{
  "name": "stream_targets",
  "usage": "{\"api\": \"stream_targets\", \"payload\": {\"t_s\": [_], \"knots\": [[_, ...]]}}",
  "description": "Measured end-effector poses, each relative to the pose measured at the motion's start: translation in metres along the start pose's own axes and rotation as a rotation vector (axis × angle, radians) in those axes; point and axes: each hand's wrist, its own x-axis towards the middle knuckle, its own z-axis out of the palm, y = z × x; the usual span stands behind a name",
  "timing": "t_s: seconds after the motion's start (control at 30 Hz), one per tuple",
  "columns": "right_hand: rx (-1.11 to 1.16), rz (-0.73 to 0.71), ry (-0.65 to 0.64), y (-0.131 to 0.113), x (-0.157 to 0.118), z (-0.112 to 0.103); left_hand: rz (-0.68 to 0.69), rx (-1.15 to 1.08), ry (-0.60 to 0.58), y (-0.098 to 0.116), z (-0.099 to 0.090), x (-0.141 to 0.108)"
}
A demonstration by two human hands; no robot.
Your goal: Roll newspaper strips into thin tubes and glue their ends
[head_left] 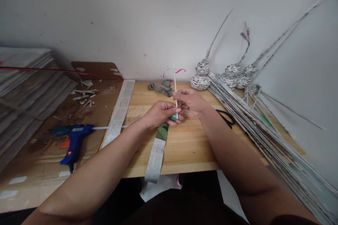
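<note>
Between my two hands a paper strip [157, 154], printed with text and a green patch, is partly rolled into a thin tube [175, 83] that points up towards the wall. My left hand [167, 111] is closed around the green part where the strip meets the tube. Just above it, my right hand [190, 101] pinches the tube between thumb and fingers. From my left hand the flat strip hangs down over the table's front edge. The undersides of the fingers are partly hidden.
At left lie a blue glue gun [76, 140], paper scraps [86, 95] and stacked newspapers [23, 95]. A long paper strip [120, 112] lies nearby. At right are woven paper gourds [200, 75], many paper rods [245, 119] and black scissors handles [226, 117]. A grey cloth [161, 87] lies behind.
</note>
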Motion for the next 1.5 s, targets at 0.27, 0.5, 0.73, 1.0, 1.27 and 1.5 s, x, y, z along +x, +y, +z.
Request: {"api": "stream_targets", "payload": {"t_s": [0.27,0.5,0.73,1.0,1.27,1.5], "knots": [[0.038,0.049,-0.133,0.002,0.0,-0.002,0.014,-0.025,-0.028,-0.001,-0.001,0.0],[0.033,-0.074,0.104,0.014,0.014,-0.005,0.009,-0.052,-0.036,0.004,-0.001,-0.002],[-0.819,-0.37,0.31,0.034,0.059,0.001,0.041,-0.058,-0.099,0.007,-0.007,-0.001],[-1.222,-0.24,0.272,0.035,0.102,0.026,0.034,-0.053,-0.07,0.008,-0.011,-0.001],[-0.771,-0.19,0.284,0.022,0.054,0.005,0.044,-0.105,-0.039,0.007,-0.013,0.0],[-0.03,-0.058,0.104,0.012,0.003,-0.003,0.039,-0.082,-0.036,0.004,-0.015,0.002]]}}
